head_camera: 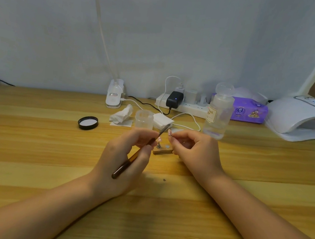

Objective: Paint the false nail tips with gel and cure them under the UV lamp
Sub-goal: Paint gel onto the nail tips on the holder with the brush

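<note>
My left hand [127,155] grips a dark brown nail brush [128,161] like a pen, its bristle end pointing up and right over the work. Just right of it, a small pink false nail tip [159,139] sits on a metal peg standing on a little wooden holder [163,151] on the table. My right hand [194,153] hovers beside the holder with curled fingers, index tip and thumb close together. Whether anything is pinched between them I cannot tell. The white UV lamp [302,118] stands at the far right, its opening facing left.
Behind the hands are a clear open jar [144,118], its black lid [88,122], a crumpled tissue [122,114], white pads [162,120] and a clear liquid bottle [219,114]. A power strip [185,106] with cables, a purple tissue pack [252,110] and a lamp clamp [114,94] line the wall.
</note>
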